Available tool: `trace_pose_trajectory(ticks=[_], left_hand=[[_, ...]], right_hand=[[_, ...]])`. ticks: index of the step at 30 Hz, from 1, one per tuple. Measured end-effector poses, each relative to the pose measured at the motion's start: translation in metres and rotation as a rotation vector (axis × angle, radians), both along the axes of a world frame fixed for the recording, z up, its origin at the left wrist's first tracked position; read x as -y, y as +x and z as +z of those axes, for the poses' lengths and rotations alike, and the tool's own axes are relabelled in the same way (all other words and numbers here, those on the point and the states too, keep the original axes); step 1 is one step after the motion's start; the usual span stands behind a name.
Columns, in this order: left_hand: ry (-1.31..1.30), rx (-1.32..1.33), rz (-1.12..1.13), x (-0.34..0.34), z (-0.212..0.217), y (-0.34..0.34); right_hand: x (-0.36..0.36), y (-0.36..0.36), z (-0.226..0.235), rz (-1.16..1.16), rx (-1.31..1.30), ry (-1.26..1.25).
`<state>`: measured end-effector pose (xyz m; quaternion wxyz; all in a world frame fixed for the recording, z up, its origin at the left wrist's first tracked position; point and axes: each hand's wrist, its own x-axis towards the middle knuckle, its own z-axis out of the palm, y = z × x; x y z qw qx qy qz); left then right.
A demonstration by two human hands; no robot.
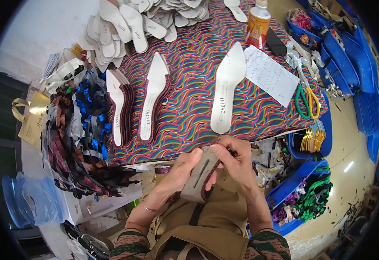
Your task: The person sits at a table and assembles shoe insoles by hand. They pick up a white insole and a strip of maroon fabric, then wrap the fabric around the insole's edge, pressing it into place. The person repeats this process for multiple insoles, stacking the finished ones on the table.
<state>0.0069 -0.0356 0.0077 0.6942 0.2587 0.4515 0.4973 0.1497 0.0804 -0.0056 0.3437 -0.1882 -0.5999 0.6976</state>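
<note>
In front of my apron, both hands hold a shoe insole [197, 178] with a grey-beige face, a dark strip along its middle and maroon fabric round its edge. My left hand [180, 173] grips its left side, thumb near the top. Closed on the top right edge is my right hand [238, 161], thumb pressing the face; some fingers are hidden behind. On the table just beyond lies a single white insole [228, 86], pointed end away from me. Two stacks of maroon-edged insoles, one at the left [117, 108] and another beside it [153, 104], overlap in neat layers.
A patterned cloth covers the table [189, 108]. Many white insoles [131, 26] are heaped at the back left. Scissors [304, 93], a paper sheet [272, 73] and a bottle [259, 24] lie right. Fabric strips [85, 138] hang left; blue bins [293, 186] with scraps stand right.
</note>
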Motion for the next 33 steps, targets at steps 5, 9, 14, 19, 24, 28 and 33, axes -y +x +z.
trace_pose_trajectory(ticks=[5,9,14,19,24,28,33], left_hand=[[-0.02,0.045,0.069,0.001,0.023,-0.008],[0.523,-0.845,0.295,-0.006,0.015,-0.017],[0.774,-0.675,0.443,-0.002,-0.001,-0.074],[0.166,-0.771,0.867,-0.003,0.025,-0.123],[0.062,-1.363,0.794,-0.014,-0.033,-0.156],[0.089,-1.504,0.884,-0.02,-0.031,-0.135],[0.29,-1.6,0.979,-0.007,-0.018,-0.091]], right_hand=[[0.004,-0.006,-0.022,-0.174,-0.154,-0.435],[0.002,-0.021,-0.014,-0.305,-0.212,-0.694],[-0.002,-0.027,-0.03,-0.379,0.301,0.116],[-0.033,-0.044,-0.026,-0.579,0.911,0.724],[-0.022,-0.06,-0.034,-0.433,0.785,0.833],[-0.024,-0.052,-0.029,-0.3,0.711,0.883],[-0.011,-0.016,-0.045,-0.403,0.297,0.906]])
